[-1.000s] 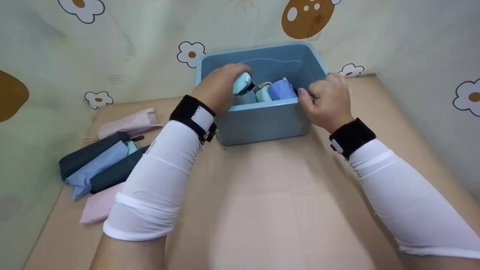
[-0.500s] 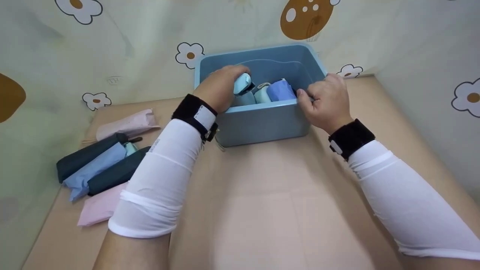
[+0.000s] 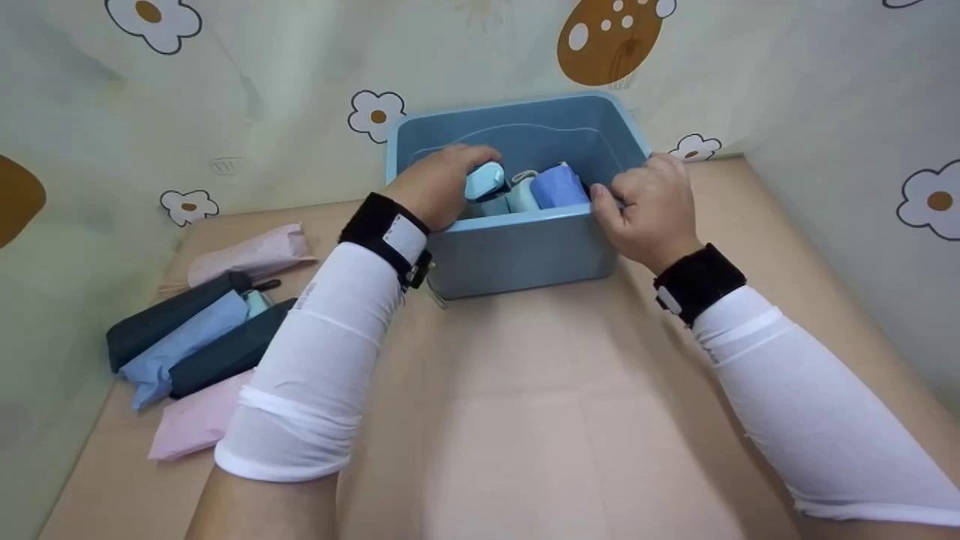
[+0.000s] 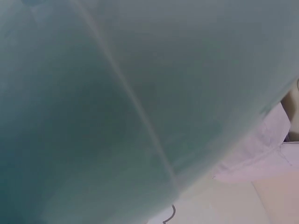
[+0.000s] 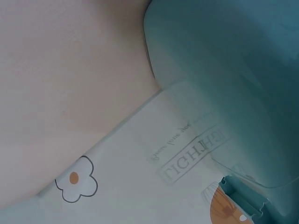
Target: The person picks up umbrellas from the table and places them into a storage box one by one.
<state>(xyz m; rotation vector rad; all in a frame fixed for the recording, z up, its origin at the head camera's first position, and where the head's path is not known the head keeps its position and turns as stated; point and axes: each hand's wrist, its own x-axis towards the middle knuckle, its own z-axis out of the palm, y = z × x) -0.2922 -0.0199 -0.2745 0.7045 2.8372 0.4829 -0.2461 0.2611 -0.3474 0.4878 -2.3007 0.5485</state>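
Over the near left part of the blue plastic bin (image 3: 525, 259), my left hand (image 3: 439, 184) reaches inside and grips a light-blue rounded item (image 3: 485, 181) that looks like a folded umbrella. Most of it is hidden by the hand. Beside it in the bin lie a mint-green item (image 3: 523, 195) with a cord loop and a periwinkle-blue bundle (image 3: 559, 186). My right hand (image 3: 651, 210) grips the bin's rim at the near right corner, thumb on the front edge. Teal bin wall (image 4: 131, 93) fills most of the left wrist view.
Left on the tan table (image 3: 510, 435) lie two dark-green sleeves (image 3: 232, 345), a blue wrapped bundle (image 3: 187, 334) with a mint end, and pink bundles (image 3: 247, 253) above and below. A flower-printed wall covering (image 3: 285, 97) stands close behind the bin.
The left hand and the light-blue item have sunk slightly lower into the bin. The right hand keeps its grip on the rim. The whole head view has shifted a little.
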